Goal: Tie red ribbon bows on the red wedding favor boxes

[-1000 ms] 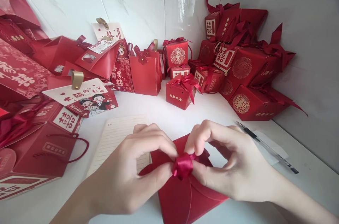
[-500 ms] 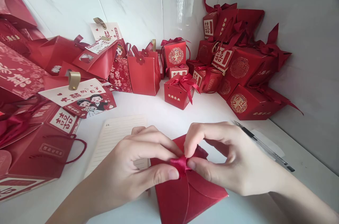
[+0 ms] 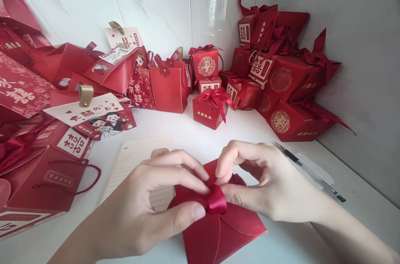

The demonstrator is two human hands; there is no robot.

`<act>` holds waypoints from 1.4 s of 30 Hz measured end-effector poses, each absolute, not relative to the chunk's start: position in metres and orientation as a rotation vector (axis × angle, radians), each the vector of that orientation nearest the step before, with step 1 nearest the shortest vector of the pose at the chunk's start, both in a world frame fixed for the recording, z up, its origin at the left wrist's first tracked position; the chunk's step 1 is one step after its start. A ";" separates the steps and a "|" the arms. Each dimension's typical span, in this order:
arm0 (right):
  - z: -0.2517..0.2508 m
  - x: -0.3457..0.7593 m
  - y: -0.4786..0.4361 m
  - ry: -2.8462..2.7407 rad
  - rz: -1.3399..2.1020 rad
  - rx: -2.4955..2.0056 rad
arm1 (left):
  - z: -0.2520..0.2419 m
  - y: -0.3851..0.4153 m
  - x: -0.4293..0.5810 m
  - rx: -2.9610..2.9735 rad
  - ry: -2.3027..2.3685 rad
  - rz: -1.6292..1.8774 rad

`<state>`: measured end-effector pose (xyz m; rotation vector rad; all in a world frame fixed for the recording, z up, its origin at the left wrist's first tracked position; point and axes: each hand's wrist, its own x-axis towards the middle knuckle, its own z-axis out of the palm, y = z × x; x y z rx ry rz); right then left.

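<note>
A red gift box (image 3: 231, 230) with overlapping curved top flaps sits in front of me on the white table. Across its top runs a dark red satin ribbon (image 3: 218, 200), looped wide at the middle. My left hand (image 3: 156, 197) pinches the ribbon's left side, thumb in front and index finger behind. From the right, my right hand (image 3: 265, 185) closes thumb and index finger on the ribbon, just behind the loop. A ribbon end (image 3: 237, 179) shows under my right fingers. The fingertips partly cover the knot.
A lined notepad (image 3: 137, 155) lies behind my left hand, and a black pen (image 3: 309, 172) on paper is at the right. Red boxes with bows (image 3: 293, 80) are stacked against the right wall. Red gift bags (image 3: 167, 89) and more boxes (image 3: 46, 172) crowd the left and back.
The ribbon loop over the box's middle has grown wider and smoother, spreading toward me. My right hand still pinches it; the fingers of my left hand have shifted slightly.
</note>
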<state>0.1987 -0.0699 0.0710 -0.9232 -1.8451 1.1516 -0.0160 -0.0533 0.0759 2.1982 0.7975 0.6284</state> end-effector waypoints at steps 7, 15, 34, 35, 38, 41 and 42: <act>0.071 0.199 -0.069 -1.859 1.150 -0.952 | 0.071 -0.055 -0.013 2.088 0.740 0.611; 0.069 0.201 -0.068 -1.841 1.207 -0.959 | 0.072 -0.049 -0.010 2.314 0.645 0.684; 0.067 0.201 -0.068 -1.852 1.145 -0.944 | 0.070 -0.063 0.001 2.337 0.862 0.663; 0.067 0.201 -0.068 -1.852 1.147 -0.932 | 0.069 -0.063 0.001 2.304 0.866 0.652; 0.068 0.201 -0.067 -1.855 1.167 -0.889 | 0.069 -0.063 0.001 2.162 0.838 0.587; 0.070 0.202 -0.066 -1.868 1.175 -0.846 | 0.069 -0.062 0.000 2.041 0.813 0.566; 0.070 0.202 -0.066 -1.878 1.171 -0.834 | 0.069 -0.061 0.000 2.019 0.806 0.562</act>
